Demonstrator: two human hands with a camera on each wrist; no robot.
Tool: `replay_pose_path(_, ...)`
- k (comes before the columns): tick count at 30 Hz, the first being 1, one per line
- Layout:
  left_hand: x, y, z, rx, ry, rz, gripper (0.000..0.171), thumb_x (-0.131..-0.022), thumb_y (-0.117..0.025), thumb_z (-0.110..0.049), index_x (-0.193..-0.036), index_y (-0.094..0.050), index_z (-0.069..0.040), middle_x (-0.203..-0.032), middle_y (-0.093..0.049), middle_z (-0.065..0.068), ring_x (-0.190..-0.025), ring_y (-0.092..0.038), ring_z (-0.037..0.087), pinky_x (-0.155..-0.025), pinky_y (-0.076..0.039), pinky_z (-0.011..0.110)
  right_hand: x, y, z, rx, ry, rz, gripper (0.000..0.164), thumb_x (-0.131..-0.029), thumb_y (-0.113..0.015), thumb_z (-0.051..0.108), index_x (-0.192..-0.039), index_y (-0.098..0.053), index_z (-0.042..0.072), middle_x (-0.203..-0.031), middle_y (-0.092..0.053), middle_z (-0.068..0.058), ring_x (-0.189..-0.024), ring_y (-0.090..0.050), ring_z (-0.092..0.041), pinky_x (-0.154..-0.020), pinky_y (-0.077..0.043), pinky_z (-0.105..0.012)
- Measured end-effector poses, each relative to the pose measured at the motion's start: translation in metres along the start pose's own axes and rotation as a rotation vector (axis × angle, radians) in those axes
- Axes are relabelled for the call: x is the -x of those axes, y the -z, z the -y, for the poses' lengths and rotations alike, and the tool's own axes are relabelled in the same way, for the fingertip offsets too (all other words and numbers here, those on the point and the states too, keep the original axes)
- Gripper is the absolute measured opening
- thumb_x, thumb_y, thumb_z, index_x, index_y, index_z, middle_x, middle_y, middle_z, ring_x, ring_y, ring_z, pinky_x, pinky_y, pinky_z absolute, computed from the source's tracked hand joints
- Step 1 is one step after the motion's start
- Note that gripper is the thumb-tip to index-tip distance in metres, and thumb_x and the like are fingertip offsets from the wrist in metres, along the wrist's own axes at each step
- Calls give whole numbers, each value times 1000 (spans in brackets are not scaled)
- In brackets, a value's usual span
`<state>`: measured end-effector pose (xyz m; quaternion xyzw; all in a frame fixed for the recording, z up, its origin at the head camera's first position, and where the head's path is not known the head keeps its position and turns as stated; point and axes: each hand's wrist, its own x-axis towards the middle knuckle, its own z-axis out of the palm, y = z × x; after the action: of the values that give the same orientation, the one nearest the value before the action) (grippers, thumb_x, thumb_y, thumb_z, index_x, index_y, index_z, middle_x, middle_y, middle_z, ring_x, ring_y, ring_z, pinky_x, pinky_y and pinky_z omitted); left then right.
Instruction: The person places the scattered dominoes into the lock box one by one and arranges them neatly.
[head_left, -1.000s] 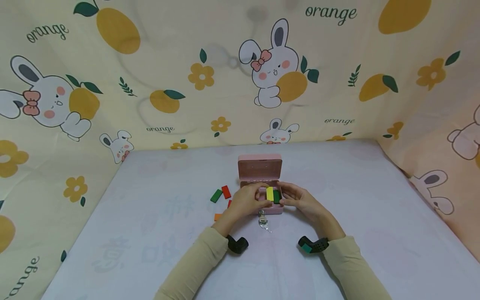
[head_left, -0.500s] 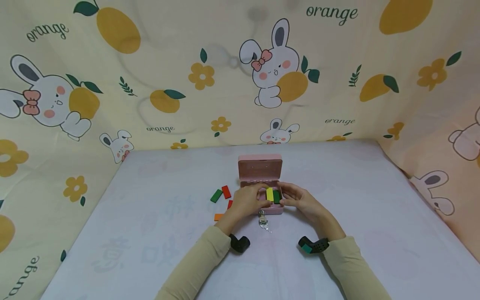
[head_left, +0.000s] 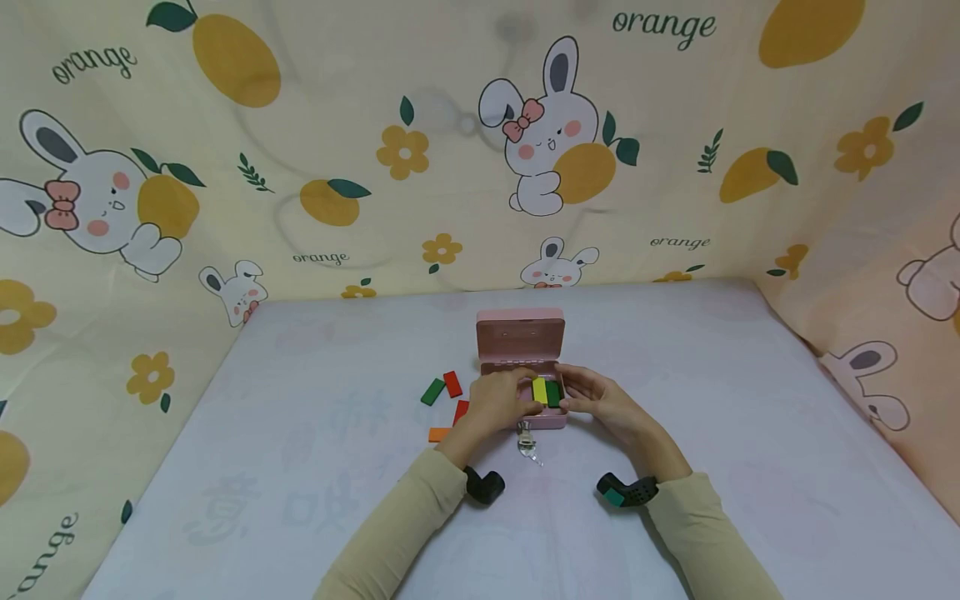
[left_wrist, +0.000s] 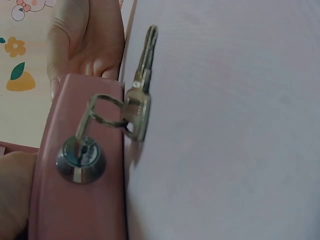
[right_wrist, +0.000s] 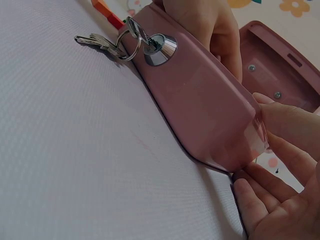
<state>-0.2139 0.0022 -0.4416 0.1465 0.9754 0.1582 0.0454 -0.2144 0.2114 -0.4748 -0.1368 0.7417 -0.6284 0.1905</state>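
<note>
Left hand (head_left: pixel 495 400) pinches yellow block (head_left: pixel 540 390) in pink box (head_left: pixel 551 423)

A cream backdrop (head_left: pixel 337 100) printed with rabbits and oranges fills the upper half of the head view. Below it spreads a white table (head_left: pixel 712 392). Beige sleeves (head_left: pixel 397 521) come in from the bottom edge.

The box sits just right of and below the frame's middle: smooth, pink, its lid (head_left: pixel 521 337) raised at the back, darker inside. In the right wrist view the lid shows two screws.

The box lies between the hands. The left one reaches in over its left side, thumb and fingers closed on the yellow block's two ends; in the right wrist view those fingertips are hidden behind the front wall. The right hand (head_left: pixel 611 410) holds the box's right end, digits on the rim and the end wall.

Below the front wall are silvery keys (head_left: pixel 528 446) on a ring: one is in the lock (left_wrist: pixel 82 172), another is out over the table.

Inside the box, the yellow block is just left of a green block (head_left: pixel 553 394). Left of the left hand lie a loose green block (head_left: pixel 432 392), an upper red block (head_left: pixel 452 384), a lower red block (head_left: pixel 461 411) and an orange block (head_left: pixel 438 434), the last two nearest the left forearm.
</note>
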Motion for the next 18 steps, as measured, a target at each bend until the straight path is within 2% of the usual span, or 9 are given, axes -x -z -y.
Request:
replay_pose_path(5, -1, -1, -1, -19, 4, 1, 49, -81, -71, -50, -125, -62, -31, -110, -71, -2, -88, -61, 18, -67, -44, 28, 0, 0, 0, -13, 3, -3, 70, -89, -66, 13, -148, -30, 1, -158, -25, -21, -148, -22, -39, -116, -21, -45)
replay_pose_path(18, -1, 1, -4, -35, 24, 16, 50, -80, -72, -50, -125, -63, -30, -109, -71, -1, -83, -58, 18, -64, -41, 27, 0, 0, 0, -8, 8, 9, 67, -91, -64, 15, -149, -32, 3, -158, -27, -20, -148, -23, -41, -114, -23, -47)
